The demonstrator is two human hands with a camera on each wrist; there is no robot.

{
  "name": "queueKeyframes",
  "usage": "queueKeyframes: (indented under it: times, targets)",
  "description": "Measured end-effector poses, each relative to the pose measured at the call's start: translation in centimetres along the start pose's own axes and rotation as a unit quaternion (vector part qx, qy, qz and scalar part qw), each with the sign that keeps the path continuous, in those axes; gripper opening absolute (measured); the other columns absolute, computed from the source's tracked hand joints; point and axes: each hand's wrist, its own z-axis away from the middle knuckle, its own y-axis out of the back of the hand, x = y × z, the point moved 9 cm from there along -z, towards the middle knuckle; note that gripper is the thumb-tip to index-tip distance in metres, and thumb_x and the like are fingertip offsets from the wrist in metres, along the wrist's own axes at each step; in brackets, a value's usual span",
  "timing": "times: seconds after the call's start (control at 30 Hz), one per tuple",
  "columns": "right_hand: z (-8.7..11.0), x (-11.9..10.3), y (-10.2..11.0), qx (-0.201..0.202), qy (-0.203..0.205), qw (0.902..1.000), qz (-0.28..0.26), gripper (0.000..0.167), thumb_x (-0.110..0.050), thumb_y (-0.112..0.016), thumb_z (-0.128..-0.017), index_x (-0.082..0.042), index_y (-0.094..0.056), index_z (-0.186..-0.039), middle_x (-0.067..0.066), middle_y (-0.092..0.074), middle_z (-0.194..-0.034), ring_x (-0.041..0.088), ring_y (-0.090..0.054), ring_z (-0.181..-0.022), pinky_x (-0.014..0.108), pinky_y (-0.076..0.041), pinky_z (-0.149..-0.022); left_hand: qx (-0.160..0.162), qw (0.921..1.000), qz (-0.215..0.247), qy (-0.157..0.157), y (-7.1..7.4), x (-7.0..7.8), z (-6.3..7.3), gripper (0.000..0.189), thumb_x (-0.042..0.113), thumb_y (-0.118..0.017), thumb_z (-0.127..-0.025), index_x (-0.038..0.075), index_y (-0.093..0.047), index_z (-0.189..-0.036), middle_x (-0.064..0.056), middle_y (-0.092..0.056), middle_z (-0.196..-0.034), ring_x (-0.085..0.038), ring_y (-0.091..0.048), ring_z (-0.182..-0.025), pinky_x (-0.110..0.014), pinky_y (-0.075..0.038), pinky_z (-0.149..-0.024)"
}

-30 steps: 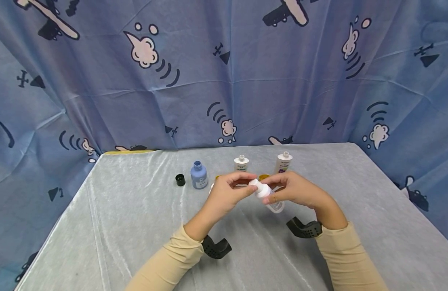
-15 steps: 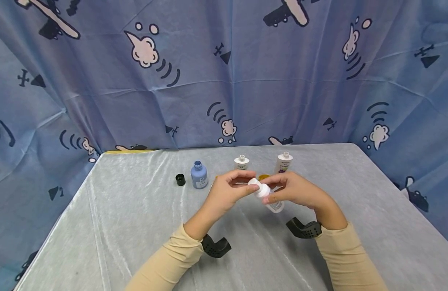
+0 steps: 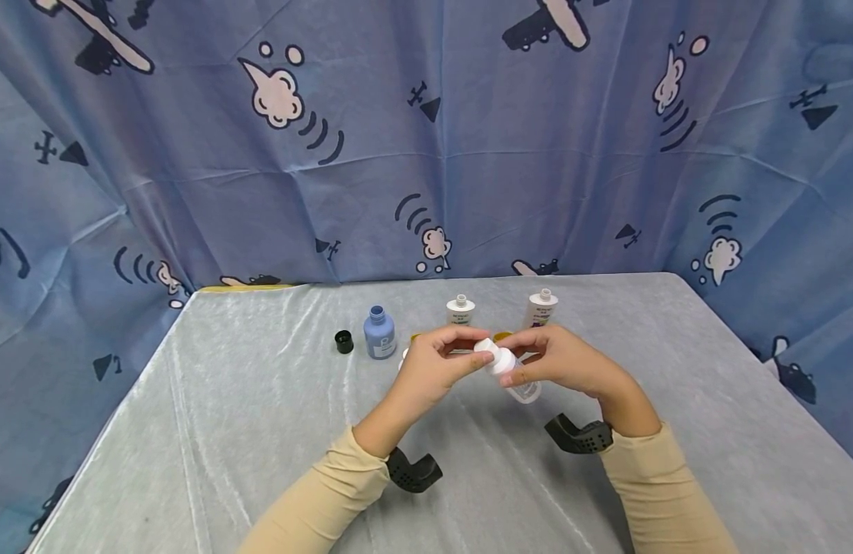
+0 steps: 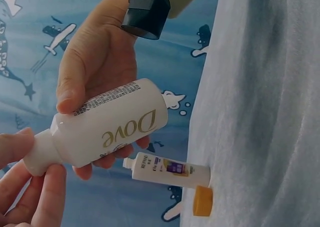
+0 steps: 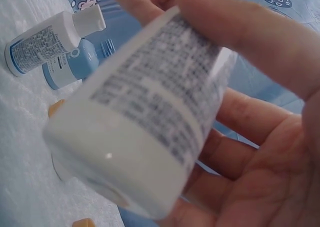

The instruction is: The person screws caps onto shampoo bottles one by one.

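A white bottle (image 4: 120,119) lettered "Dove" is held tilted in the air over the table, between both hands. My right hand (image 3: 568,360) grips its body, thumb across the back label and fingers around the far side. At the bottle's top, my left hand (image 3: 433,369) pinches the white cap (image 4: 42,153) between thumb and fingers. The cap sits on the neck. In the right wrist view the bottle's base (image 5: 120,172) faces the camera, and the cap end is hidden behind the right thumb.
An uncapped blue bottle (image 3: 379,337) stands left of the hands beside a black cap (image 3: 344,342). Two uncapped white bottles (image 3: 460,311) stand behind, with a yellow cap (image 4: 202,201) near one. A capped white bottle (image 5: 42,42) is partly hidden by the left hand in the head view.
The left fingers and the cap shift slightly back and forth. My right hand and the bottle's body stay nearly still.
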Motion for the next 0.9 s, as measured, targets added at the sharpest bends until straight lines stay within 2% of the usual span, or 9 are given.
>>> queueKeyframes:
  times: [0.27,0.57,0.77,0.9]
  targets:
    - [0.08,0.04,-0.06,-0.01,-0.002,0.9998,-0.018,0.058,-0.019,-0.082,-0.082,0.01,-0.06,-0.126,0.017,-0.07,-0.113,0.011,-0.067,-0.09,0.029,-0.058,-0.078,-0.025,0.9996,0.008,-0.006,-0.45,0.41,0.15,0.031,0.003,-0.073,-0.088,-0.002,-0.069,-0.119,-0.02,-0.069,-0.12,-0.018,-0.072,-0.099,-0.025,-0.058,-0.087]
    - [0.15,-0.09,-0.18,-0.021,0.0,0.9995,-0.022,0.055,-0.018,-0.081,-0.083,0.01,-0.061,-0.125,0.013,-0.071,-0.111,0.011,-0.068,-0.093,0.029,-0.058,-0.079,-0.043,0.9989,0.009,-0.018,-0.72,0.67,0.28,0.033,0.001,-0.07,-0.089,-0.004,-0.067,-0.122,-0.021,-0.066,-0.125,-0.018,-0.07,-0.104,-0.024,-0.057,-0.088]
    - [0.05,-0.17,0.12,0.0,0.006,0.9998,-0.02,0.056,-0.018,-0.081,-0.083,0.008,-0.061,-0.128,0.013,-0.069,-0.111,0.01,-0.066,-0.092,0.029,-0.058,-0.078,0.0,0.9994,0.034,0.007,-0.08,0.16,0.1,0.038,0.005,-0.075,-0.087,0.002,-0.067,-0.124,-0.019,-0.069,-0.122,-0.023,-0.072,-0.105,-0.028,-0.058,-0.089]
    - [0.02,-0.3,0.25,0.015,0.015,0.9997,-0.014,0.056,-0.018,-0.082,-0.081,0.006,-0.063,-0.128,0.017,-0.068,-0.113,0.012,-0.065,-0.094,0.029,-0.058,-0.076,0.023,0.9993,0.027,0.009,0.26,0.05,0.02,0.033,0.007,-0.077,-0.086,0.002,-0.07,-0.118,-0.019,-0.071,-0.114,-0.018,-0.073,-0.096,-0.028,-0.059,-0.086]
